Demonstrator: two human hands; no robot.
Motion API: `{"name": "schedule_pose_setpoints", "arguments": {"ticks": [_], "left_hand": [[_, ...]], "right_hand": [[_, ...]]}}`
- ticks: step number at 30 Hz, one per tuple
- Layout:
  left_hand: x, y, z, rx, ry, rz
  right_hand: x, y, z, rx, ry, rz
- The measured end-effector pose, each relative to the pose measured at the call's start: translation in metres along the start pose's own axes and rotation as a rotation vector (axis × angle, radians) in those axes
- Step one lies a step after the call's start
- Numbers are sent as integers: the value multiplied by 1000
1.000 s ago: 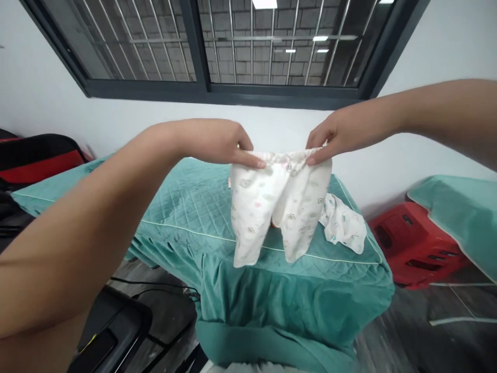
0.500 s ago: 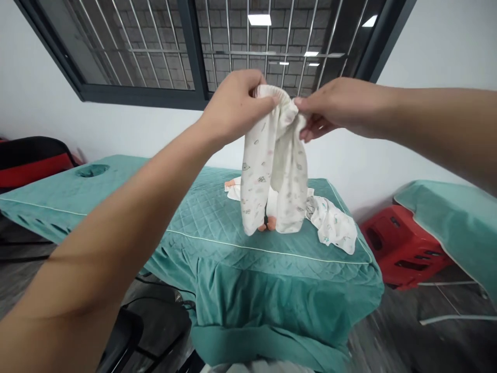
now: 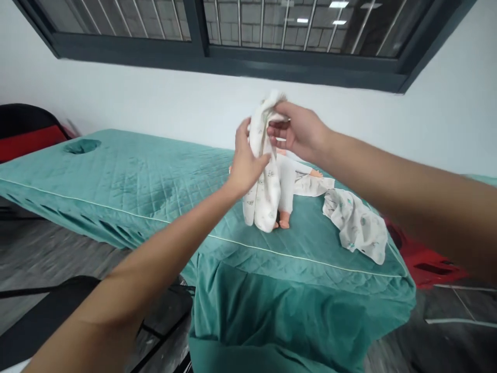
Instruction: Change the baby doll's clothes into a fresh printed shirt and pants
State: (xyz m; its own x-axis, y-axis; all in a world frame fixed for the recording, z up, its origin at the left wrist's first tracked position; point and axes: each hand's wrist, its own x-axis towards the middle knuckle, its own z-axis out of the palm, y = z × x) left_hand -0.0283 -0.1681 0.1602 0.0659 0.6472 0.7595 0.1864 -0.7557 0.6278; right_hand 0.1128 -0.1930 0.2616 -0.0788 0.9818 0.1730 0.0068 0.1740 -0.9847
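A pair of white baby pants [image 3: 266,202] with small prints hangs upright, legs downward, above the massage bed. My right hand [image 3: 301,129] pinches its gathered top between thumb and fingers. Lower down on its left side, my left hand [image 3: 248,163] grips the cloth, thumb in front and fingers behind. Behind the pants a doll in white clothes [image 3: 286,181] lies on the bed; its feet and one hand show, and the rest is largely hidden. To the right of the doll lies a crumpled white printed cloth [image 3: 359,225].
The green quilted massage bed [image 3: 155,176] has a face hole at its left end. Behind it are a white wall and a barred window [image 3: 295,57]. A red plastic stool [image 3: 430,267] stands at the right, and a black and red chair [image 3: 31,132] at the left.
Both hands have come lower with the pants, which are now turned and bunched narrower. My left hand has shifted from the waistband down to the side. The view has tilted downward.
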Motion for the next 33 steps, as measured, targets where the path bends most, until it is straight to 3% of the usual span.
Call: {"name": "schedule_pose_setpoints", "arguments": {"ticks": [4, 7, 9, 10, 13, 16, 20, 23, 25, 28, 33], "left_hand": [[-44, -69, -5, 81, 0, -366], [-56, -103, -29, 116, 13, -473], [-60, -120, -48, 175, -68, -464], [-64, -127, -56, 205, -144, -462], [-76, -147, -74, 233, -349, -517], [-85, -157, -82, 119, -350, -634], [-76, -148, -75, 17, -182, -688], [-62, -136, -52, 63, -148, -642], [-56, -132, -28, 45, -192, -660], [-54, -136, 11, -68, -277, -724], [-64, -153, 57, -189, -257, -844]], "right_hand": [[20, 70, 8, -227, -84, -17], [12, 105, 7, -611, -286, -303], [0, 125, 4, -857, -458, -450], [-6, 136, 1, -952, -532, -449], [-21, 168, -6, -1042, -590, -330], [-22, 190, -14, -1056, -616, -307], [5, 198, -32, -1090, -472, -403], [42, 204, -51, -1183, -198, -398], [69, 213, -64, -1213, 18, -282], [106, 225, -79, -1146, 224, -20], [155, 229, -96, -980, 297, 404]]}}
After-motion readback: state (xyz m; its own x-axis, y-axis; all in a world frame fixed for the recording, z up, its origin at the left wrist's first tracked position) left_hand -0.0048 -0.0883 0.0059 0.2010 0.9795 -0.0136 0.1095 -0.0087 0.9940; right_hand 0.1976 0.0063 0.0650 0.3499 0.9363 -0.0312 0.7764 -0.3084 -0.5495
